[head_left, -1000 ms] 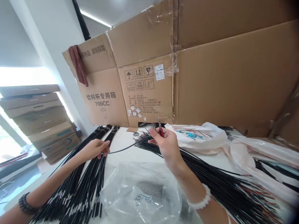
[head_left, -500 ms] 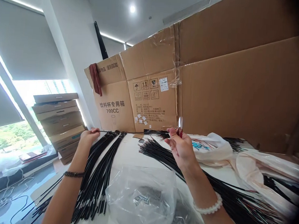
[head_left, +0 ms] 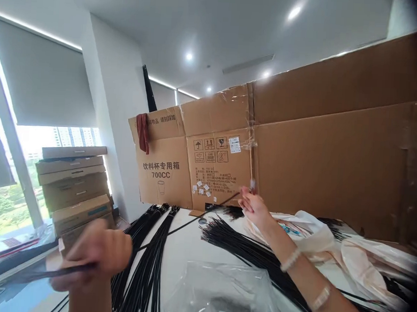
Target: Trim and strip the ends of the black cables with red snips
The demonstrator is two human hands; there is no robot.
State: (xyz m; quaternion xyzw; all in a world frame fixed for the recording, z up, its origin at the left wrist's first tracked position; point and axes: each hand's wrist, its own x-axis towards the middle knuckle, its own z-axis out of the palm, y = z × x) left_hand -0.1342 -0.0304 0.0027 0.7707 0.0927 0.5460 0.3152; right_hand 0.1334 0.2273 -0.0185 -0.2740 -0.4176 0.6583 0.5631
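My left hand [head_left: 100, 250], smeared by motion, is closed in a fist near the lower left. It grips a black cable [head_left: 185, 225], whose tail sticks out to the left. The cable stretches taut across the table to my right hand [head_left: 254, 207], which pinches its other end in front of the cardboard. A small bladed tool, its silver tip [head_left: 252, 182] blurred, also points up from my right hand. Bundles of black cables [head_left: 155, 270] lie beneath the stretched one. Another black cable bundle [head_left: 231, 237] with frayed ends lies under my right forearm.
A tall cardboard sheet [head_left: 321, 167] walls off the table's back. A clear plastic bag [head_left: 228, 289] lies at the front. White plastic wrapping [head_left: 313, 235] holding wires lies to the right. Stacked flat boxes [head_left: 74, 185] stand at the left by the window.
My left hand has come down and nearer, drawing the cable into a long slant. My right hand stays near the cardboard. The view has tilted upward, showing more ceiling.
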